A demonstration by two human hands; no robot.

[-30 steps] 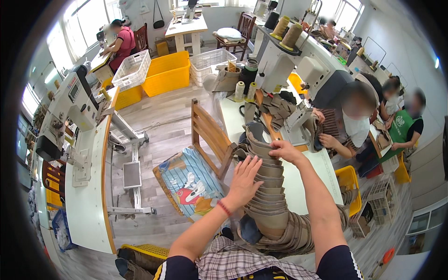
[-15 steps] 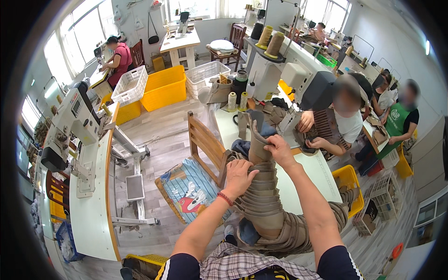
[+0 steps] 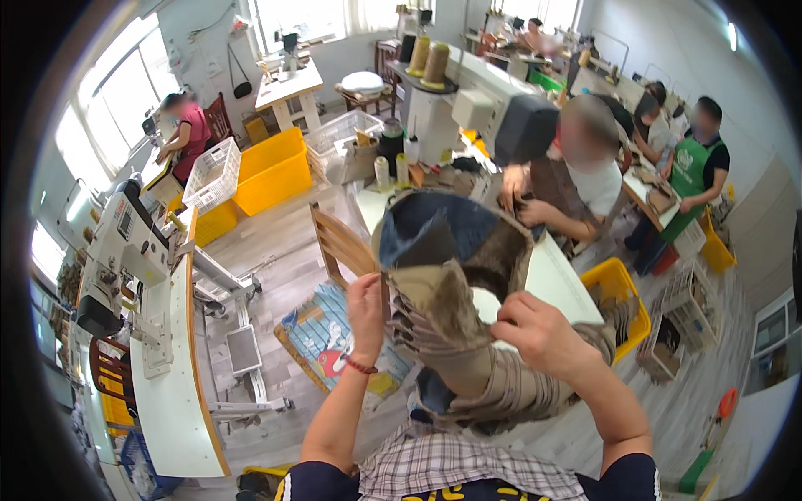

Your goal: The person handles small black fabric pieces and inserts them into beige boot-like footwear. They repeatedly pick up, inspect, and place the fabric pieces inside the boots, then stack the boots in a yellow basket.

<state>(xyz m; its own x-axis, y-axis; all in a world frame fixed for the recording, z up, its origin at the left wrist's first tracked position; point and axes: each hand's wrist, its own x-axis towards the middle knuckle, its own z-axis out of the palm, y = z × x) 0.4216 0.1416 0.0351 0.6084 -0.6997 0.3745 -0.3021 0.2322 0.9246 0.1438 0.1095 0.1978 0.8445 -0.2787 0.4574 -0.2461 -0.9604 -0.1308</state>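
Observation:
A brown boot upper with a furry grey-brown lining and a blue fabric part is spread open in front of me. My right hand pinches its lower right edge. At its left edge, my left hand has its fingers drawn together on the rim; the fingertips are partly hidden. Below and behind it runs a curved stack of similar tan uppers, nested in one another and reaching toward my lap. A plaid cloth covers my lap.
Beyond the stack, a co-worker handles dark pieces at a white sewing table. A yellow crate with more pieces stands right. A wooden chair with a blue cushion is at left, a sewing machine table farther left.
The top upper has come off upright and is now spread wide, its lining and blue part facing up. My hands have moved apart, and the view has shifted somewhat to the right.

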